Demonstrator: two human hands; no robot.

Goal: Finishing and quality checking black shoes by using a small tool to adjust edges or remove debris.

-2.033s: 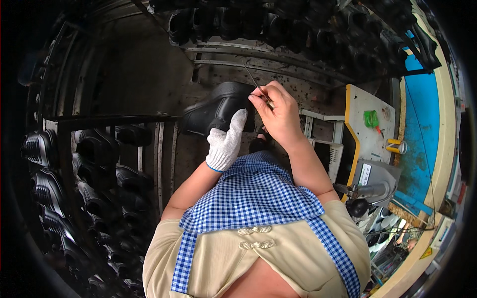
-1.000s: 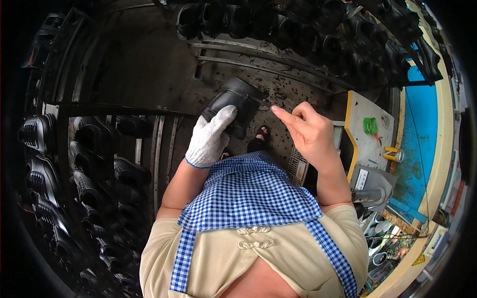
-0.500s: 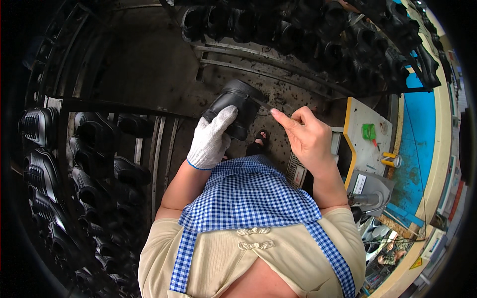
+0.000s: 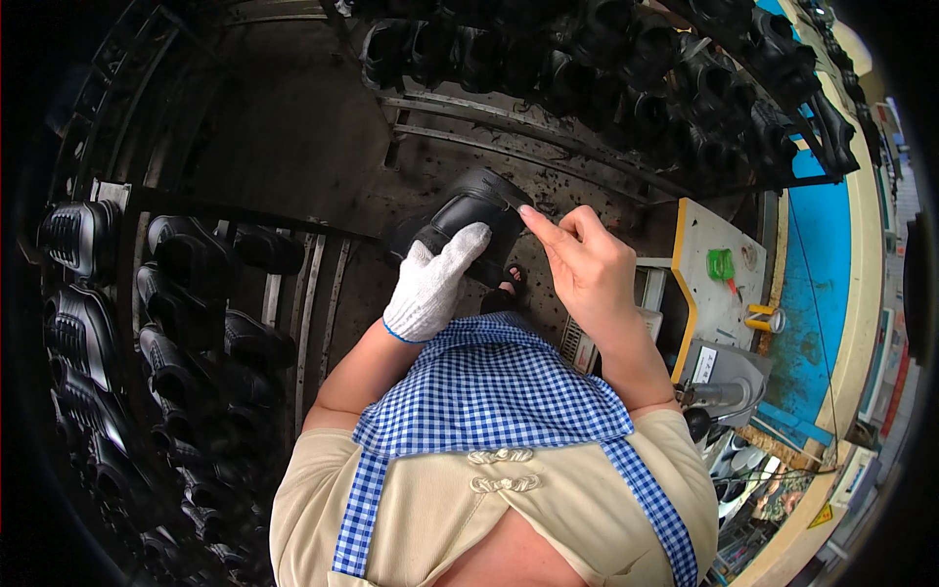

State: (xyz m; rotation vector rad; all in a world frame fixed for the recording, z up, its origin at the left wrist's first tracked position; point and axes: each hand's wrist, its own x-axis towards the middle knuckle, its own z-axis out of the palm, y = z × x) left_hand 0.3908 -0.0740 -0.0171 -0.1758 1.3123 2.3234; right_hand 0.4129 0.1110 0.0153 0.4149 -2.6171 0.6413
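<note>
Up in front of the chest, the left hand (image 4: 433,284), in a white knit glove, wraps its fingers around a black shoe (image 4: 468,220), held in the air above the dark floor (image 4: 293,137). Just beside it, the bare right hand (image 4: 587,269) pinches something thin at the shoe's top edge. Racks of black shoes (image 4: 147,323) stand at the left.

racks of black shoes (image 4: 176,333) left | shoe row (image 4: 606,68) top | green object (image 4: 721,264) on grey board (image 4: 719,293) right
</note>
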